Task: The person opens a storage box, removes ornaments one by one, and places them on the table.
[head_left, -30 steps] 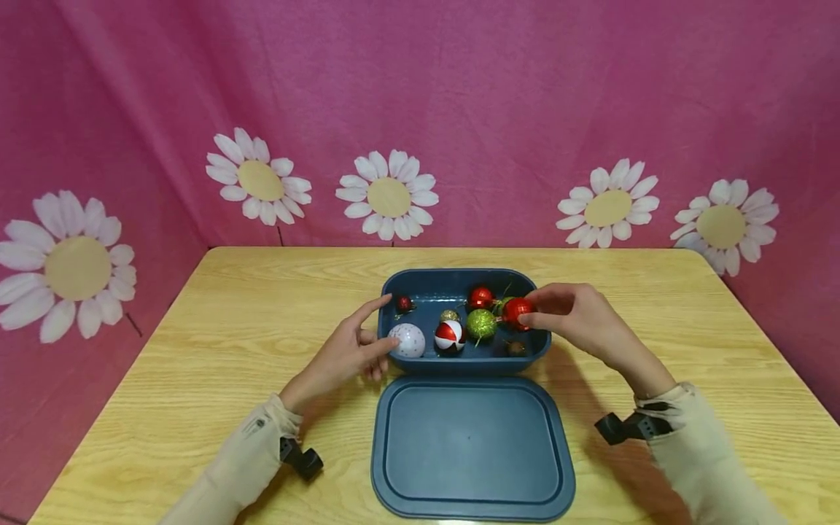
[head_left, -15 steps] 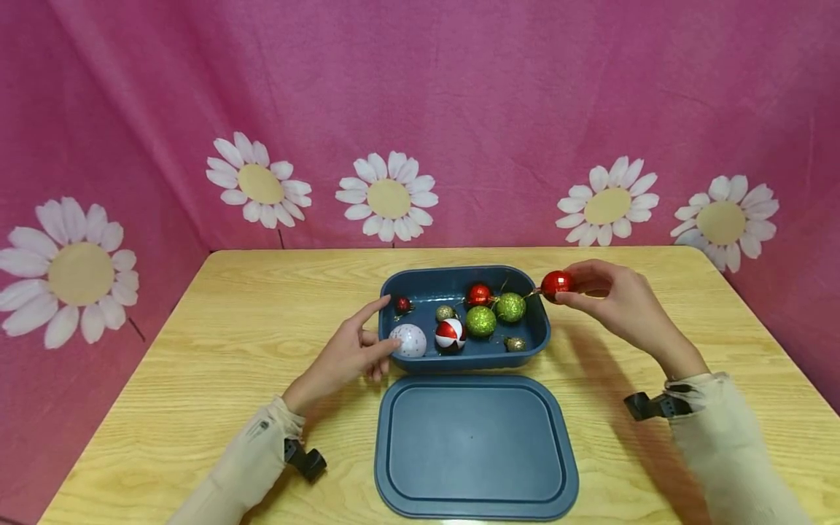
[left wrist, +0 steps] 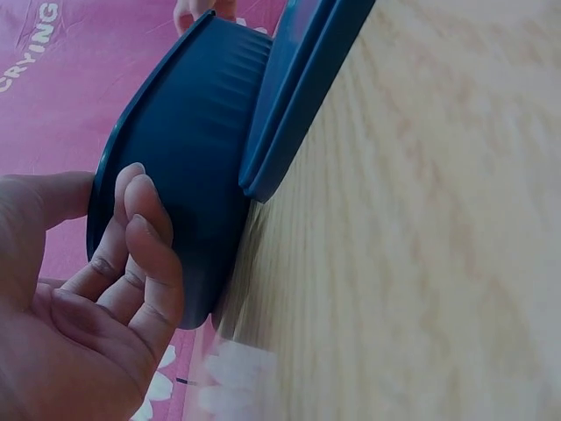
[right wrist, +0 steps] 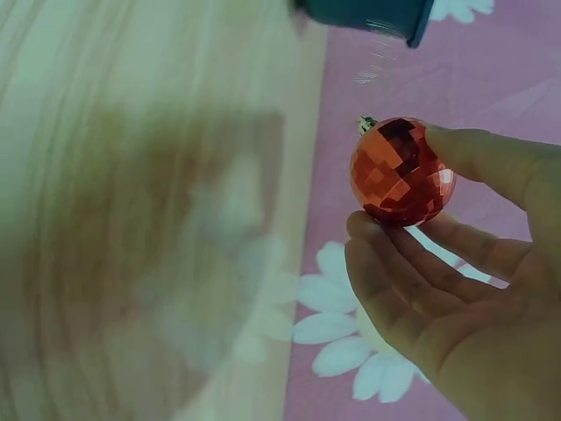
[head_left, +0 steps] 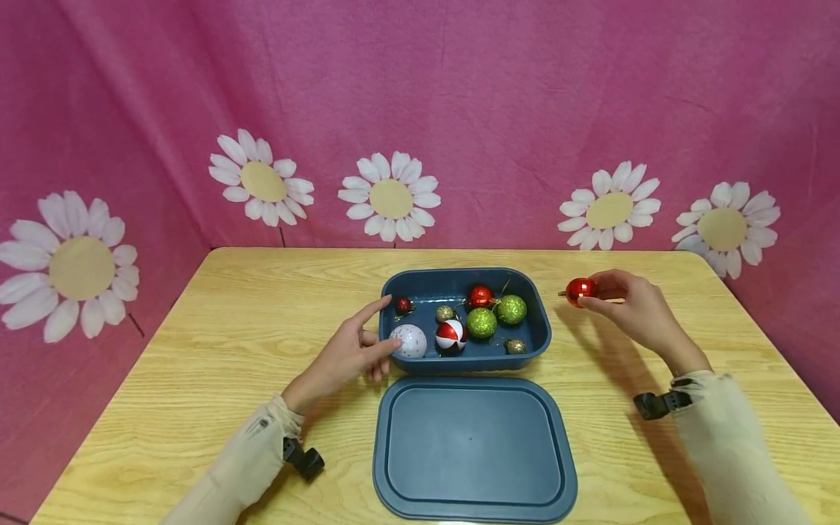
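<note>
My right hand (head_left: 633,306) pinches a shiny red bauble (head_left: 580,292) between thumb and fingertips, above the table to the right of a dark blue box (head_left: 466,362). In the right wrist view the bauble (right wrist: 401,171) shows mirrored facets and a gold cap. My left hand (head_left: 341,357) holds the box's left end; in the left wrist view its curled fingers (left wrist: 153,254) lie along the outer wall. Inside the box are a white speckled ball (head_left: 410,340), a red-and-white ball (head_left: 450,335), green glitter balls (head_left: 481,323), a red bauble (head_left: 481,296) and smaller baubles (head_left: 445,313).
A flat blue lid (head_left: 475,448) lies on the wooden table (head_left: 275,306) just in front of the box. Behind the table hangs a pink cloth (head_left: 459,124) printed with daisies. Each wrist wears a small black camera.
My right hand has lifted the red bauble out of the box's right end and carried it rightward, clear of the rim. One green ball shows fully now. My left hand stays put.
</note>
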Demonstrator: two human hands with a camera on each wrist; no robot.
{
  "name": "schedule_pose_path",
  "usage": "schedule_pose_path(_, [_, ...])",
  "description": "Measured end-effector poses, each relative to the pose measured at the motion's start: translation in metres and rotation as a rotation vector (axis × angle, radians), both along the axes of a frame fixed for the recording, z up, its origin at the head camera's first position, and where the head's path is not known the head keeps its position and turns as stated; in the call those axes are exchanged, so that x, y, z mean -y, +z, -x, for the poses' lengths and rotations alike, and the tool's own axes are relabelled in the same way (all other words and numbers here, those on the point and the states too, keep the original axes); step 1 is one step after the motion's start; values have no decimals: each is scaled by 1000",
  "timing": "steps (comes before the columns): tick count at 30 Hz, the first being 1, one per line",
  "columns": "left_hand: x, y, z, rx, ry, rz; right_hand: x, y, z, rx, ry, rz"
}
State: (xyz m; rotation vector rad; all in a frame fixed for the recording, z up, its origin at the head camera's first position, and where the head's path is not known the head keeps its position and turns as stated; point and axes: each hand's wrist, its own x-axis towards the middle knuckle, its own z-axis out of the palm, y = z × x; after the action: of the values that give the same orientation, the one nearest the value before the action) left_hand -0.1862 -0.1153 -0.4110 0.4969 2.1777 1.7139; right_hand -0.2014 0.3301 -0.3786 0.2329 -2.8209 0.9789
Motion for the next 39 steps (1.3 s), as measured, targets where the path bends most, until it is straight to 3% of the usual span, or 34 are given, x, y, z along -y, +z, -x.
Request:
schedule_pose_path(12, [2,4,5,-20,-9,5,-13,-17,13,55,-26,-12])
schedule_pose_path(18, [0,2,5,-4,-11,14,-18,-26,11,62,-32,-24])
schedule_pose_path(39, [1,-3,0,-3,7,20,-18,-20,6,62,26,-46])
